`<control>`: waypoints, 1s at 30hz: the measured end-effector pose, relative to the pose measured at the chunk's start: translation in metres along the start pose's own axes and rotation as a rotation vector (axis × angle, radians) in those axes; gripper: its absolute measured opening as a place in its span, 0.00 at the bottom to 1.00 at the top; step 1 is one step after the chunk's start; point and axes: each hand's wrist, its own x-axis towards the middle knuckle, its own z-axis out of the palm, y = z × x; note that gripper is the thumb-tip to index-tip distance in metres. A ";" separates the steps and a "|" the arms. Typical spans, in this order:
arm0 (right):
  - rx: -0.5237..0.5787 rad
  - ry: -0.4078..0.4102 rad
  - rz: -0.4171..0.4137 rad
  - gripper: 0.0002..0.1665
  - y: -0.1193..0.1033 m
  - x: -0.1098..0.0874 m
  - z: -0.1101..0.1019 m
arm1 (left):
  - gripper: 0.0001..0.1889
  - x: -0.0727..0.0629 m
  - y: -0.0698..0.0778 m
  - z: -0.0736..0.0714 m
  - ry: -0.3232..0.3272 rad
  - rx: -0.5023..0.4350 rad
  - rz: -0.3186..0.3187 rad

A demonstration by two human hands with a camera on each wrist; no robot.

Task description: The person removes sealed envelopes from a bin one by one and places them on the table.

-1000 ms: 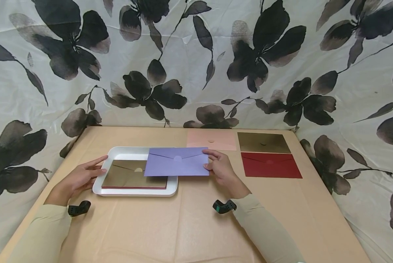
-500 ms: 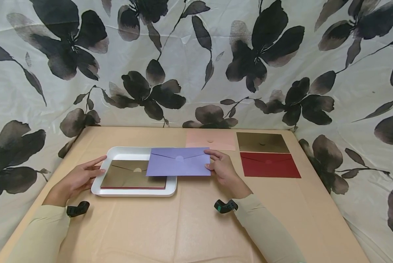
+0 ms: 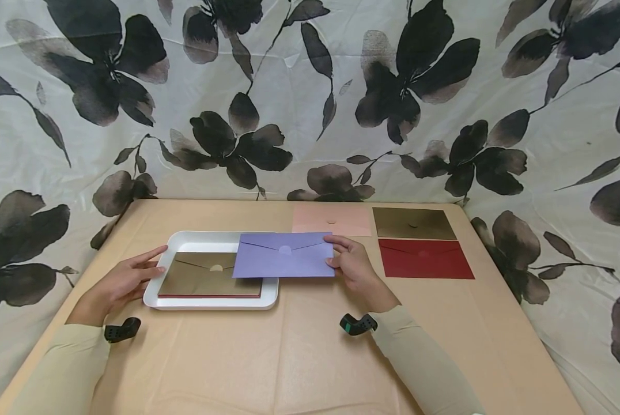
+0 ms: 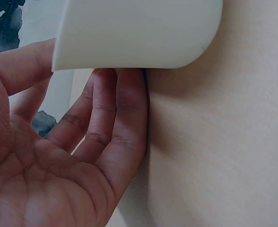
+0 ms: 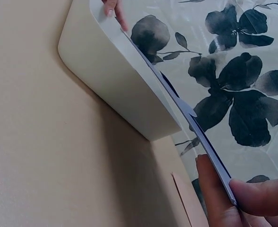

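My right hand (image 3: 358, 274) pinches the right edge of a lavender envelope (image 3: 283, 255) between thumb and fingers. The envelope stretches over the right part of a white tray (image 3: 206, 305); seen edge-on in the right wrist view, the lavender envelope (image 5: 198, 127) slants past the tray wall (image 5: 120, 78). Inside the tray lies a gold envelope (image 3: 198, 279), with a thin red edge showing under it. At the tray's left end, my left hand (image 3: 120, 285) holds its side. In the left wrist view its thumb (image 4: 28, 66) meets the rim, while the other fingertips are hidden behind the tray.
Beyond the tray to the right lie a pink envelope (image 3: 332, 220), a second gold envelope (image 3: 415, 223) and a red envelope (image 3: 426, 259). They rest near the back right of the tan tabletop (image 3: 237, 369). A floral cloth (image 3: 310, 86) hangs behind the table.
The lavender envelope and my right hand have shifted very slightly to the right relative to the tray. My left hand stays at the tray's left end.
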 end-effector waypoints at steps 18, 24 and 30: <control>0.004 0.011 0.002 0.34 0.000 0.002 -0.008 | 0.41 0.000 0.003 0.003 -0.007 -0.033 0.010; -0.001 0.018 0.006 0.34 0.000 0.002 -0.012 | 0.42 0.002 0.004 0.003 0.002 0.006 -0.014; 0.001 0.008 -0.001 0.34 0.000 0.001 -0.013 | 0.41 0.000 0.003 0.002 0.009 0.014 -0.023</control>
